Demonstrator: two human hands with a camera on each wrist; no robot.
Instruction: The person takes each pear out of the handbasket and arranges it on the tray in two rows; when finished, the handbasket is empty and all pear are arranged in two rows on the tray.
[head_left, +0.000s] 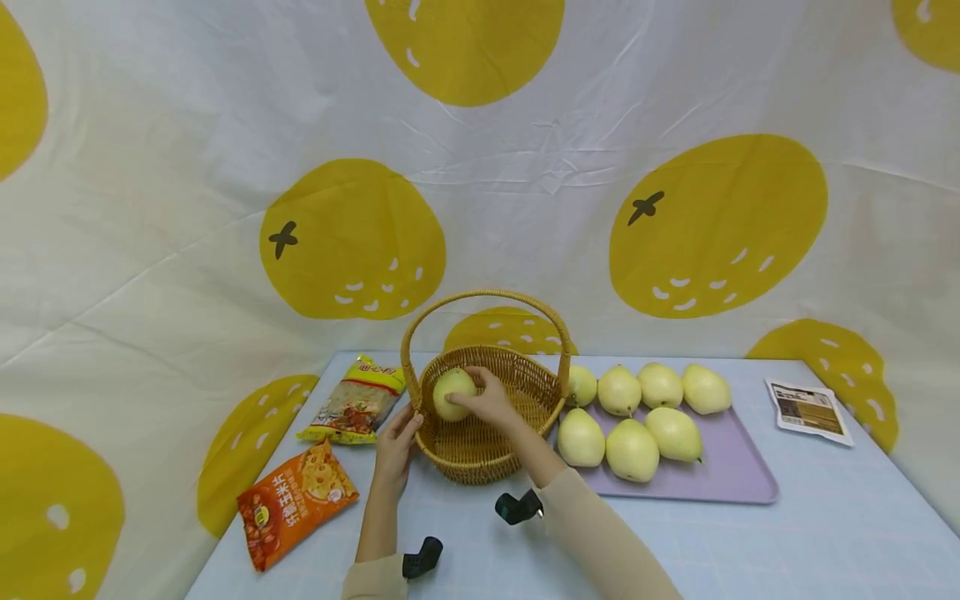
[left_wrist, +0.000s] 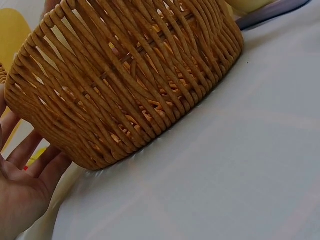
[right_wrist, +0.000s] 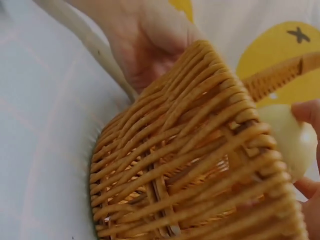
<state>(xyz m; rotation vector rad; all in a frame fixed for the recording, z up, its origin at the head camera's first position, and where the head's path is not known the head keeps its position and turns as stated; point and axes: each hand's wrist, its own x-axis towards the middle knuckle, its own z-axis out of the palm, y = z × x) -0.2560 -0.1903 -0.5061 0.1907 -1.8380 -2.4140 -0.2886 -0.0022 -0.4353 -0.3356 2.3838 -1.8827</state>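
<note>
A wicker basket (head_left: 471, 467) with a tall arched handle stands on the table. My right hand (head_left: 491, 402) grips a pale yellow-green pear (head_left: 453, 390) inside the left part of the basket. In the right wrist view, that pear (right_wrist: 289, 137) shows just above the rim, with fingertips on it. My left hand (head_left: 396, 446) holds the basket's left side, thumb near the rim. The left wrist view shows the fingers of my left hand (left_wrist: 25, 195) spread against the woven outer wall. Beside the basket, several more pears (head_left: 632, 450) lie on a purple tray (head_left: 738, 467).
Left of the basket lie a clear-and-yellow food packet (head_left: 358, 404) and an orange snack bag (head_left: 298, 502). A small white-and-brown pouch (head_left: 808, 410) is at the far right. Behind the table hangs a white cloth (head_left: 540, 208) printed with yellow fruit.
</note>
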